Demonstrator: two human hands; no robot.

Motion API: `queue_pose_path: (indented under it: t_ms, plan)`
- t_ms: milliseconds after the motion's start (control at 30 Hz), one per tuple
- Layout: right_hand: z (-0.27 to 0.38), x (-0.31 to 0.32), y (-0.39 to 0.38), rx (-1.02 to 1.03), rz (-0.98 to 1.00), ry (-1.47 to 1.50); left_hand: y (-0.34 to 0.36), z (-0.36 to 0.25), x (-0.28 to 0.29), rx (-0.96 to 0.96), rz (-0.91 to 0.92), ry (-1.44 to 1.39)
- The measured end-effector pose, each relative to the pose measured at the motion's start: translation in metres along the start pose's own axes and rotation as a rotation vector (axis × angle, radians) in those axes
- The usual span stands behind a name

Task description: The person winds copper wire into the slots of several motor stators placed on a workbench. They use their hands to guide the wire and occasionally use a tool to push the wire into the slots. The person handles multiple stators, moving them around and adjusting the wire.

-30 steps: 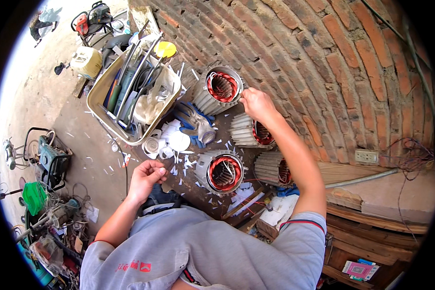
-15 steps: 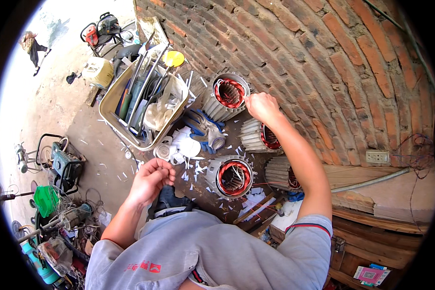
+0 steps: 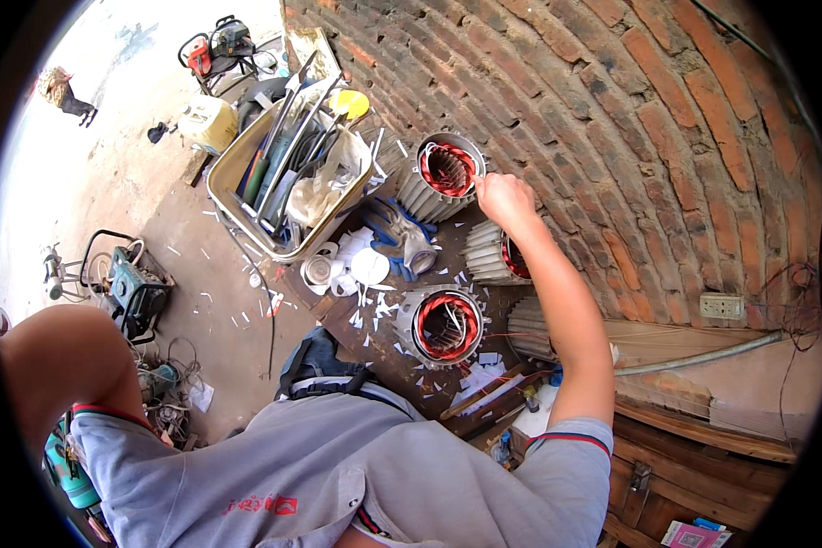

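My right hand [image 3: 507, 196] is closed, its fingertips at the rim of the far motor stator [image 3: 429, 192], a grey finned housing with red-bound copper windings inside. Whatever the fingers pinch is hidden. My left arm [image 3: 59, 361] is bent at the left edge, elbow raised, and its hand lies out of the picture. Below my right forearm are a second stator [image 3: 495, 256] and a third finned housing [image 3: 532, 327], both partly covered by the arm. Nearer my body another stator [image 3: 443, 327] stands with its open end and red windings facing up.
Left of the stators are blue-and-grey gloves [image 3: 400, 239], white tape rolls [image 3: 319, 269] and paper scraps. A cream tub [image 3: 288, 248] holds long tools and plastic bags. The brick wall [image 3: 566, 119] rises at the right. Farther left stand a generator-like machine [image 3: 137, 283] and a yellowish jug [image 3: 210, 123].
My left hand has swung from the middle out past the left edge, elbow lifting. My right hand stays at the far stator's rim. The view has shifted slightly.
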State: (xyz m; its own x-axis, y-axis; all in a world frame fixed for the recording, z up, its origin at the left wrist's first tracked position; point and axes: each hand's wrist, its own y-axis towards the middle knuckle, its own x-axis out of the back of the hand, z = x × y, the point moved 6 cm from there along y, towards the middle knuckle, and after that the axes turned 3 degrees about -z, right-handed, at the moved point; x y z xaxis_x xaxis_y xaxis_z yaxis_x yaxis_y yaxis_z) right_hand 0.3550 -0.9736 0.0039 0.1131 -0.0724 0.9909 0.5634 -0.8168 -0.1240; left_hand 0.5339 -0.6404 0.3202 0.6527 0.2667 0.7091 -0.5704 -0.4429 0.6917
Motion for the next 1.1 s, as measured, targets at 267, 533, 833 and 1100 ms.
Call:
queue_pose_path:
  t_ms: [267,533,833,1100]
  plan:
    - [0.0,-0.02,-0.008,0.029,-0.025,0.052,0.0,-0.009,-0.004,0.022,0.052,0.031]
    - [0.017,-0.006,0.004,0.107,-0.096,0.054,-0.016,-0.018,0.017,0.133,0.008,0.137]
    - [-0.005,0.001,-0.009,-0.045,-0.065,0.16,-0.027,0.001,0.01,0.145,-0.011,0.072]
    - [-0.002,0.005,-0.007,0.078,0.008,0.158,-0.019,-0.017,0.036,0.092,-0.17,0.05]
